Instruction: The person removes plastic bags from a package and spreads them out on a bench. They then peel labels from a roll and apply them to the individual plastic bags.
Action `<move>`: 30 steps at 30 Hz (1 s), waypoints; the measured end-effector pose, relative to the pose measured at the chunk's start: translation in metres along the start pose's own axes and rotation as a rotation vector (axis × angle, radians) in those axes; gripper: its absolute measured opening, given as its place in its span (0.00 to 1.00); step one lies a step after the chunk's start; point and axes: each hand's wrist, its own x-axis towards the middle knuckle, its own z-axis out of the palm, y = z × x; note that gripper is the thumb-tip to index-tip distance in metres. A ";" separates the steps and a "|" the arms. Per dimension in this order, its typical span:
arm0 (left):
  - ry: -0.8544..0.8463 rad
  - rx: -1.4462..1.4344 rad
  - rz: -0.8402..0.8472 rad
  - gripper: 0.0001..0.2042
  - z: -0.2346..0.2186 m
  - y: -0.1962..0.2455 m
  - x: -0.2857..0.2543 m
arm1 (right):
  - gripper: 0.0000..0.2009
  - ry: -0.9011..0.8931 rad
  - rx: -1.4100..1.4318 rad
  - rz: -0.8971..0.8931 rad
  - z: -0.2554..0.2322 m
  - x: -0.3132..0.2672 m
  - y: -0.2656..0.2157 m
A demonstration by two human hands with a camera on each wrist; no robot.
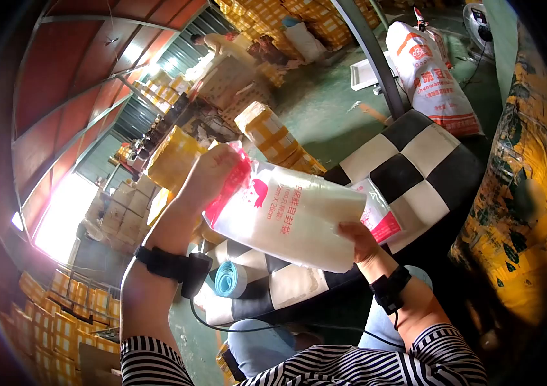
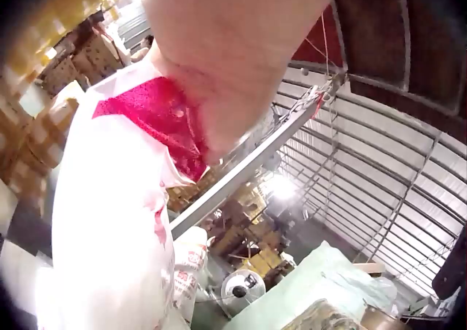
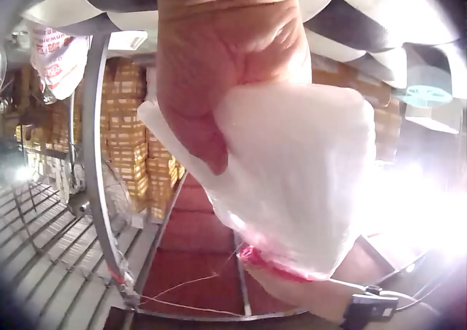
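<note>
You seem to be in the middle of handling the plastic pack (image 1: pixel 305 209), which is held up off the checkered bench (image 1: pixel 415 161) in front of you. Your left hand (image 1: pixel 217 168) grips its red end, the film bunched at the fingers; your right hand (image 1: pixel 361 244) holds the lower corner of the opposite end, thumb and fingers on either side. The next move, I judge, calls for a firm hold at the red end while your right hand steadies or shifts the pale end, since thin film like this could slip or crease.

The pack looks milky and slightly see-through, with a glossy sheen, lines of red characters and a small red cartoon head. It tilts, its red end higher, and its far end swells into a soft curve. You can't tell exactly what fills it. Beyond it, a second red-and-white packet (image 1: pixel 384 222) lies on the bench.
</note>
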 end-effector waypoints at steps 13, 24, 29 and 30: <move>0.380 -0.417 0.139 0.11 -0.112 -0.064 -0.014 | 0.29 0.021 0.119 -0.050 -0.011 0.005 -0.011; 0.308 -0.832 -0.082 0.09 -0.127 -0.268 -0.131 | 0.28 0.182 0.114 -0.174 -0.037 -0.003 -0.029; 0.735 -0.805 -0.670 0.12 0.038 -0.327 -0.126 | 0.27 0.118 0.240 -0.181 -0.028 -0.005 -0.049; 0.568 -0.932 -0.600 0.14 0.055 -0.363 -0.130 | 0.28 0.158 0.246 -0.194 -0.025 -0.006 -0.050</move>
